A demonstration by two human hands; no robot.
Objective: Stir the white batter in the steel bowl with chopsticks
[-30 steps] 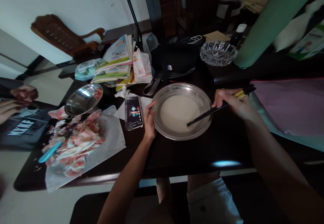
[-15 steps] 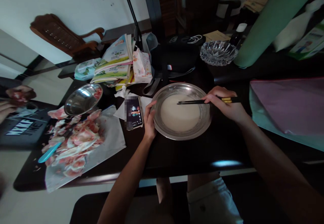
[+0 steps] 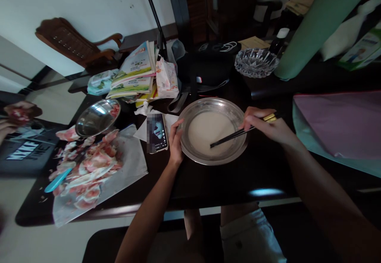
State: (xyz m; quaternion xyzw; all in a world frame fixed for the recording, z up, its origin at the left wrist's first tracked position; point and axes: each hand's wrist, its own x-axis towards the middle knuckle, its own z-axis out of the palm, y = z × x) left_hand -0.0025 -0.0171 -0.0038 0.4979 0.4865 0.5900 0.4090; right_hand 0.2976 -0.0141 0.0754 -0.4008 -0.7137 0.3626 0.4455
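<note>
A round metal bowl with pale batter sits on the dark table in front of me. My left hand grips the bowl's left rim, thumb on top. My right hand is closed on a pair of black chopsticks with yellow ends. Their tips dip into the batter near the bowl's front.
A phone lies just left of the bowl. Further left, a plastic sheet carries pink meat slices and a teal knife, beside a smaller steel bowl. Books, tissues, a black bag and a glass ashtray crowd the back. Another person's hand is at far left.
My right hand swings the chopsticks around in the batter: tips went from the front right, to the back, and now to the front middle. My left hand has stayed on the rim.
</note>
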